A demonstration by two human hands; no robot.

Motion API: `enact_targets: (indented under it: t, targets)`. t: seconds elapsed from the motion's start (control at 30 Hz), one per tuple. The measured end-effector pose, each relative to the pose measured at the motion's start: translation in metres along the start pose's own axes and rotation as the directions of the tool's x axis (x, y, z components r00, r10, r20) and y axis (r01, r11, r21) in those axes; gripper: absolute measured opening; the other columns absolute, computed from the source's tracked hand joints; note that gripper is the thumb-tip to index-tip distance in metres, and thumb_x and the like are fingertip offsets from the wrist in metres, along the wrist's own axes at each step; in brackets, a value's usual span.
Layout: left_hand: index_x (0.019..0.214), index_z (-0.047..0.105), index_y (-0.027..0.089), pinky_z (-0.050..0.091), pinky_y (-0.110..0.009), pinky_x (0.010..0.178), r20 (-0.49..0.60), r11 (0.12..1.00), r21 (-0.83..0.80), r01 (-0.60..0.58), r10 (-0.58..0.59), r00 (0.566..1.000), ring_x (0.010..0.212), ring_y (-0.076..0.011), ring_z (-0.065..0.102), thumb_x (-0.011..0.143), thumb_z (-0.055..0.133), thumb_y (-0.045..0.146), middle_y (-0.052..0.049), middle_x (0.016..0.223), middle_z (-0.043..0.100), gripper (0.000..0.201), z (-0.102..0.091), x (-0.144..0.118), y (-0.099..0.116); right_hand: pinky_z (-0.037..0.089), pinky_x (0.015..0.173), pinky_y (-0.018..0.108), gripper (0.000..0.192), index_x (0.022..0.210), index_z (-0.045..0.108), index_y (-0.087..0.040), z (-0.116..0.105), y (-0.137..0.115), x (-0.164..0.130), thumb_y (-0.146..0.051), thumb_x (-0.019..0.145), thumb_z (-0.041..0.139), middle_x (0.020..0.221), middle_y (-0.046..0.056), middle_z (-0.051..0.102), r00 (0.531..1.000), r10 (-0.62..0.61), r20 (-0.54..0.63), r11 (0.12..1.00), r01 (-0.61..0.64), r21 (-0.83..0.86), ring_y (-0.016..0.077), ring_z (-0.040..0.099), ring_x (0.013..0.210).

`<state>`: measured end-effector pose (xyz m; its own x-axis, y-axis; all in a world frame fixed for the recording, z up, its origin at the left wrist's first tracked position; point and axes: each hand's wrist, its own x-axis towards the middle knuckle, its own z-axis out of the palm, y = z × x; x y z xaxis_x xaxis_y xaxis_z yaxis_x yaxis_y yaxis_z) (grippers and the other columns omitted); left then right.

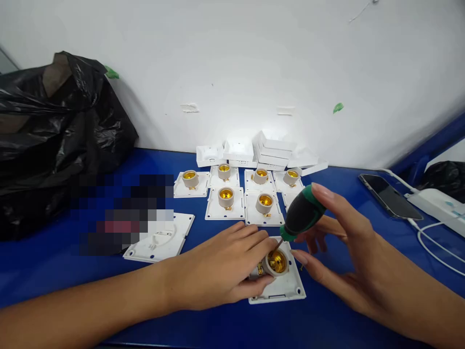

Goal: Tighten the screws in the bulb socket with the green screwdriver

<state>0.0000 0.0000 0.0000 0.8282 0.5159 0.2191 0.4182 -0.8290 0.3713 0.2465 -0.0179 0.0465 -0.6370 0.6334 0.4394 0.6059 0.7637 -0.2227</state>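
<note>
My left hand (pixel 232 264) is wrapped round a round lamp socket (pixel 278 262) with a brass-coloured threaded inside, holding it on a white square plate (pixel 285 291). A green and black screwdriver (pixel 304 211) stands tilted, its shaft reaching down into the socket; the tip is hidden. My right hand (pixel 348 247) has its index fingertip on the end of the handle, with the thumb apart below and the other fingers partly behind. A small brass screw (pixel 301 267) seems to lie by the plate's right edge.
Several white plates with sockets (pixel 225 196) stand behind my hands, with white boxes (pixel 238 150) stacked against the wall. A bare white plate (pixel 160 240) lies left, beside a blurred patch. A black bag (pixel 65 131) fills the left; a phone (pixel 390 196) and power strip (pixel 438 208) lie right.
</note>
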Motion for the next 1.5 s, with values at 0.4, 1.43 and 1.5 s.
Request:
enact_targets:
  t: [0.4,1.43,1.5]
  targets:
    - [0.105,0.056,0.019,0.048,-0.042,0.098,0.020,1.000,0.020,-0.007,0.006,1.000,0.102,-0.0268,0.063,0.100,0.065,0.033,-0.007,0.109,0.068,0.017,0.0006,-0.0003,-0.0010,0.063,0.074,0.028,0.075,0.166,-0.001,-0.030,-0.0018,-0.0007,-0.0009,-0.028,0.106,0.043,0.092,0.001,0.069,1.000,-0.003,-0.003,1.000,0.003,-0.011,0.0170,0.073,0.072]
    - [0.113,0.057,0.019,0.048,-0.042,0.095,0.040,1.000,-0.007,0.023,-0.023,0.999,0.104,-0.0284,0.063,0.102,0.061,0.035,-0.008,0.110,0.067,0.019,-0.0022,0.0001,0.0027,0.068,0.078,0.032,0.075,0.167,0.007,-0.024,0.0009,0.0037,-0.0060,-0.032,0.104,0.047,0.106,0.004,0.076,0.995,-0.084,-0.062,0.996,0.083,-0.027,0.0202,0.074,0.065]
    - [0.112,0.057,0.019,0.048,-0.042,0.095,0.043,1.000,-0.005,0.025,-0.025,0.999,0.104,-0.0283,0.062,0.103,0.061,0.034,-0.008,0.109,0.066,0.017,-0.0026,0.0002,0.0039,0.068,0.076,0.031,0.076,0.168,0.007,-0.024,0.0016,0.0046,-0.0057,-0.032,0.104,0.047,0.101,0.003,0.076,0.995,-0.079,-0.056,0.997,0.078,-0.024,0.0199,0.073,0.063]
